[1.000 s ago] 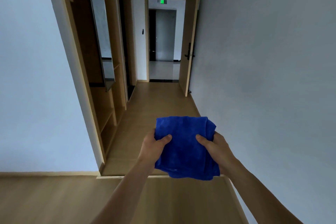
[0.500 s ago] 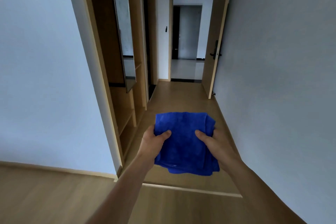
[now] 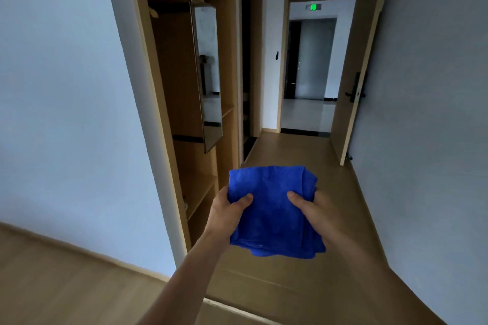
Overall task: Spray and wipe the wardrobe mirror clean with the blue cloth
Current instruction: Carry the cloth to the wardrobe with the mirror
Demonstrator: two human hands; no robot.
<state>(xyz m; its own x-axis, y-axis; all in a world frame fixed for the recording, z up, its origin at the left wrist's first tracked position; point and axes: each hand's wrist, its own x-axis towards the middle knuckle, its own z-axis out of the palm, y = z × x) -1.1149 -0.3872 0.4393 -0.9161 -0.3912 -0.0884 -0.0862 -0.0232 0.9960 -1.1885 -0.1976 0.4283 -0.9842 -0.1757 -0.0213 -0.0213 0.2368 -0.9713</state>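
Observation:
A folded blue cloth (image 3: pixel 272 208) is held out in front of me at waist height. My left hand (image 3: pixel 228 210) grips its left edge with the thumb on top. My right hand (image 3: pixel 314 210) grips its right edge the same way. The tall narrow wardrobe mirror (image 3: pixel 208 71) hangs inside the open wooden wardrobe (image 3: pixel 169 92) ahead on the left, well beyond the cloth and seen at a steep angle. No spray bottle is in view.
A narrow hallway with a wooden floor (image 3: pixel 295 155) runs ahead between the wardrobe and the grey right wall (image 3: pixel 433 113). A wooden door (image 3: pixel 356 71) stands open at its far end. The white wall (image 3: pixel 66 87) on the left ends at the wardrobe's frame.
The view has moved forward and turned left, so the wardrobe and mirror look larger and closer. Both hands keep the same hold on the cloth.

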